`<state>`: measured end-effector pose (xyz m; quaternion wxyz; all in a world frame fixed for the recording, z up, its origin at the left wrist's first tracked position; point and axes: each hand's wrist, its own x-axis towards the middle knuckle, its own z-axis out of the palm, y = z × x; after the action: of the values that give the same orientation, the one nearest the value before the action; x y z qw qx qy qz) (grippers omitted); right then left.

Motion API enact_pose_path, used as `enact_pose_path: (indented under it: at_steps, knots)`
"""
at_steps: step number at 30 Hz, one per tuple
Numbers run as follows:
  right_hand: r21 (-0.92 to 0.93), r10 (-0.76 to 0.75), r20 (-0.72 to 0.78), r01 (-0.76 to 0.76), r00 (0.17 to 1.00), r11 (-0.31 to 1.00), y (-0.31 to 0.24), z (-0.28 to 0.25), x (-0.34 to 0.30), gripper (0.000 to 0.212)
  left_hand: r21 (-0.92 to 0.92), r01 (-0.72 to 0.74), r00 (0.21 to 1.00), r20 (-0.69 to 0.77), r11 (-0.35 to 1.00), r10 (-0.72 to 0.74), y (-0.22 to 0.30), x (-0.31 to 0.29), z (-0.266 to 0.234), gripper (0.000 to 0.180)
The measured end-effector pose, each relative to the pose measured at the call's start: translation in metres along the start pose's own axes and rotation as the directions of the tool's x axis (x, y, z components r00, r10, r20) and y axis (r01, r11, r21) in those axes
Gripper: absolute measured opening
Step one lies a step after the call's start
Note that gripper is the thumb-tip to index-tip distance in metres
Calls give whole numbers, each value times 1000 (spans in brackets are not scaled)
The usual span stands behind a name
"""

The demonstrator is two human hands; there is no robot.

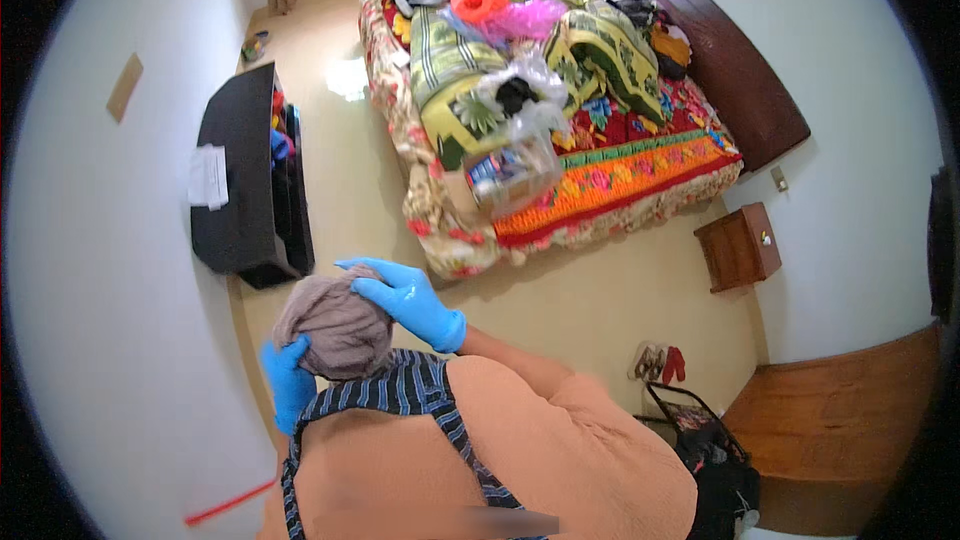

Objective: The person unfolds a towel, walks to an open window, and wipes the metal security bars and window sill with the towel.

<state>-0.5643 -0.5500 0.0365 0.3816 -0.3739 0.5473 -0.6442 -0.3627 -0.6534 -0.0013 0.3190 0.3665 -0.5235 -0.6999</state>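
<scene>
A greyish-mauve cloth (340,332), bunched into a round wad with folds, is held up in front of my chest. My left hand (287,380), in a blue glove, grips its lower left side. Around the upper right of the wad curves my right hand (405,302), also blue-gloved, with fingers laid over the folds. I wear a striped dark apron (385,385) over a peach top. A thin red rod (230,503) sticks out at my lower left; its other end is hidden behind my arm.
Ahead stands a bed (620,195) piled with blankets, clothes and plastic bags. A black cabinet (235,180) is by the left wall. To the right are a wooden nightstand (738,248), shoes (655,364), a black-framed chair (700,430) and a wooden piece (840,420).
</scene>
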Motion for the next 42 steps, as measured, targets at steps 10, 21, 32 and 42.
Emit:
enact_pose_path:
  at_steps: [10, 21, 32, 42]
  knots:
    - [-68, 172, -118, -181, 978, 981, -12, -37, 203, 60, -178, 32, 949, 315, 983, 27, 117, 248, 24, 59]
    - [-447, 205, 352, -28, 913, 894, 103, -103, 468, 71, 30, 5, 930, 367, 1000, -15, 176, 513, 67, 46]
    - [50, 121, -271, -112, 955, 992, 18, -153, 773, 49, -30, 11, 996, 86, 999, -8, 208, 750, 46, 45]
    - [-614, -16, 4, 15, 1000, 789, 69, -233, 1001, 43, -149, -57, 987, 139, 987, 78, 270, 1049, 91, 45]
